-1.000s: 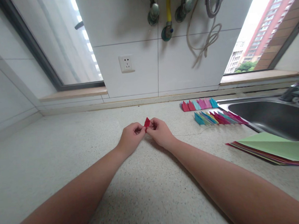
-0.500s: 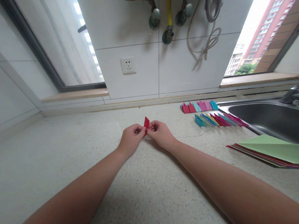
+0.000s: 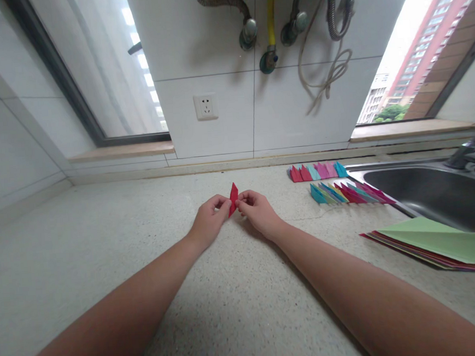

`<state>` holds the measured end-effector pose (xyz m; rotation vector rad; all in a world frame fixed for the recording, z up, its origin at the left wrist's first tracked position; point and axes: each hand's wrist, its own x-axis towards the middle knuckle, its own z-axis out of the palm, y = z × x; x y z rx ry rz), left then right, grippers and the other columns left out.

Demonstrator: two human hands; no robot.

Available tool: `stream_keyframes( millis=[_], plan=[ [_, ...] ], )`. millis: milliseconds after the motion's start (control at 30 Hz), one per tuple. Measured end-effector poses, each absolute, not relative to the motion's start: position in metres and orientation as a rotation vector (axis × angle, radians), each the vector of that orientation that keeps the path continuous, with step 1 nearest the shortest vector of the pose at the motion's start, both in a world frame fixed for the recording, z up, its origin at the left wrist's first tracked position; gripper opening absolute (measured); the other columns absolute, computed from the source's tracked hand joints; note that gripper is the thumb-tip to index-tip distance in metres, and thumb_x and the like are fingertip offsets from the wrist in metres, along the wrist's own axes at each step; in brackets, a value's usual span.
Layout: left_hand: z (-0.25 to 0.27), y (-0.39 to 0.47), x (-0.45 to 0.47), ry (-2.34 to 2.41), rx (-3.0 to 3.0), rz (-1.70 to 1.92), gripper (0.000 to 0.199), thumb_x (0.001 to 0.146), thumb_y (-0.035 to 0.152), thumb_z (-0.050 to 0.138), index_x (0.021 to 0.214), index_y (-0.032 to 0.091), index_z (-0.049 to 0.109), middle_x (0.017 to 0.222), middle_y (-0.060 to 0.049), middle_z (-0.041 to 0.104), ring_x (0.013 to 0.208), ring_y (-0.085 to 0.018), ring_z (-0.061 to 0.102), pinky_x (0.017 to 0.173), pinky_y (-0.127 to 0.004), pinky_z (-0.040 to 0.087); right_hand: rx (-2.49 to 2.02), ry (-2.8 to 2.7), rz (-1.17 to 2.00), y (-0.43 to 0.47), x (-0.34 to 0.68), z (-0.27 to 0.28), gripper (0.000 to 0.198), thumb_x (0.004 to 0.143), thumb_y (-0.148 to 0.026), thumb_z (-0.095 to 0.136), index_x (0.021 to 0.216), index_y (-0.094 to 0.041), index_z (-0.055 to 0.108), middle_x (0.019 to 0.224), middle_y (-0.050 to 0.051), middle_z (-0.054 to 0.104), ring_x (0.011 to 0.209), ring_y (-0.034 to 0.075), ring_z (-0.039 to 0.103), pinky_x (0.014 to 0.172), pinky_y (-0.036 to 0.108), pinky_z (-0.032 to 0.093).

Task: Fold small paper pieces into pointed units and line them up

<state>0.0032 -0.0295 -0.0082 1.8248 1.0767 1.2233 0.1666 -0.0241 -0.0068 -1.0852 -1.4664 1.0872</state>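
A small piece of folded red paper (image 3: 233, 199), narrow and pointed at both ends, stands tilted between my two hands a little above the speckled countertop (image 3: 230, 299). From the left, my left hand (image 3: 211, 216) pinches its edge between thumb and fingers. My right hand (image 3: 258, 206) grips the opposite edge with thumb and forefinger, its other fingers curled. To the right lie two rows of folded colored paper pieces: a back row (image 3: 317, 171) in red, pale blue, pink and teal, and a front row (image 3: 349, 192) in teal, yellow, magenta and other colors.
A stack of colored paper sheets (image 3: 440, 241), pale green on top, lies at the right by the steel sink (image 3: 410, 178) with its faucet (image 3: 473, 143). Behind the counter rises a tiled wall with a socket (image 3: 206, 107), pipe valves and a hanging cord (image 3: 332, 74).
The red paper has turned between my fingers, and more of its length shows now, with a lower tip visible. My fingers have drawn slightly apart around it.
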Motion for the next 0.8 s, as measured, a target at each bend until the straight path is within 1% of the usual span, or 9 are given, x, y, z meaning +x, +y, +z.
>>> stream_keyframes(
  millis=[67,133,267,333,400,500,633,700,800],
  plan=[
    [-0.0090,-0.0274,0.0036,0.974,1.737,1.205,0.037,0.091,0.048,0.051,0.095,0.012,0.059,0.086,-0.006,0.058,0.069,-0.012,0.053,0.061,-0.026,0.045,-1.084,-1.434,1.161,-0.0246,0.1679,-0.0042,0.041,0.076,-0.045,0.058,0.096,-0.009,0.055,0.082,0.004,0.055,0.066,0.005,0.046,0.062,0.019,0.038],
    [-0.0104,-0.0250,0.0044,0.892,1.630,1.183,0.038,0.089,0.048,0.054,0.101,0.012,0.057,0.090,-0.007,0.059,0.070,-0.013,0.054,0.060,-0.027,0.047,-1.072,-1.423,1.217,-0.0253,0.1690,-0.0024,0.042,0.076,-0.047,0.057,0.096,-0.010,0.054,0.086,0.005,0.055,0.068,0.005,0.046,0.063,0.019,0.039],
    [-0.0117,-0.0223,0.0049,0.853,1.492,1.147,0.046,0.083,0.045,0.064,0.113,0.011,0.054,0.101,-0.012,0.060,0.079,-0.015,0.058,0.060,-0.027,0.049,-1.046,-1.441,1.231,-0.0253,0.1694,-0.0039,0.049,0.076,-0.050,0.059,0.105,-0.012,0.050,0.087,0.004,0.055,0.070,0.005,0.048,0.063,0.018,0.040],
    [-0.0105,-0.0224,0.0045,0.856,1.447,1.138,0.050,0.081,0.043,0.066,0.117,0.011,0.053,0.105,-0.013,0.060,0.082,-0.015,0.058,0.063,-0.027,0.049,-1.035,-1.464,1.222,-0.0251,0.1689,-0.0049,0.049,0.076,-0.049,0.060,0.105,-0.012,0.048,0.084,0.003,0.054,0.069,0.005,0.048,0.062,0.018,0.041],
    [-0.0085,-0.0229,0.0037,0.854,1.412,1.130,0.050,0.079,0.042,0.069,0.115,0.010,0.055,0.103,-0.013,0.061,0.080,-0.014,0.058,0.064,-0.026,0.049,-1.033,-1.503,1.204,-0.0257,0.1685,-0.0044,0.045,0.077,-0.048,0.060,0.100,-0.011,0.049,0.084,0.004,0.054,0.069,0.005,0.048,0.062,0.018,0.041],
    [-0.0062,-0.0235,0.0024,0.852,1.361,1.152,0.044,0.076,0.039,0.072,0.105,0.009,0.055,0.096,-0.010,0.061,0.076,-0.011,0.057,0.064,-0.024,0.047,-1.039,-1.563,1.170,-0.0283,0.1682,-0.0020,0.039,0.080,-0.045,0.056,0.094,-0.009,0.051,0.084,0.004,0.054,0.069,0.005,0.048,0.063,0.018,0.041],
    [-0.0083,-0.0217,0.0000,0.849,1.251,1.187,0.040,0.075,0.037,0.073,0.093,0.010,0.051,0.087,-0.007,0.059,0.070,-0.009,0.056,0.063,-0.021,0.045,-1.019,-1.663,1.196,-0.0303,0.1674,-0.0043,0.038,0.083,-0.046,0.053,0.095,-0.009,0.050,0.083,0.004,0.056,0.066,0.005,0.049,0.063,0.018,0.041],
    [-0.0103,-0.0202,-0.0008,0.840,1.243,1.183,0.038,0.077,0.038,0.071,0.092,0.009,0.052,0.084,-0.007,0.059,0.069,-0.009,0.056,0.063,-0.021,0.044,-1.013,-1.733,1.168,-0.0295,0.1666,-0.0078,0.040,0.082,-0.046,0.054,0.099,-0.011,0.050,0.088,0.005,0.057,0.070,0.006,0.051,0.064,0.019,0.043],
    [-0.0114,-0.0190,-0.0008,0.840,1.244,1.184,0.040,0.077,0.036,0.072,0.100,0.009,0.053,0.089,-0.009,0.060,0.073,-0.010,0.058,0.065,-0.022,0.045,-1.021,-1.740,1.149,-0.0281,0.1652,-0.0111,0.042,0.083,-0.047,0.053,0.104,-0.011,0.050,0.095,0.007,0.057,0.074,0.007,0.053,0.067,0.021,0.046]
  ],
)
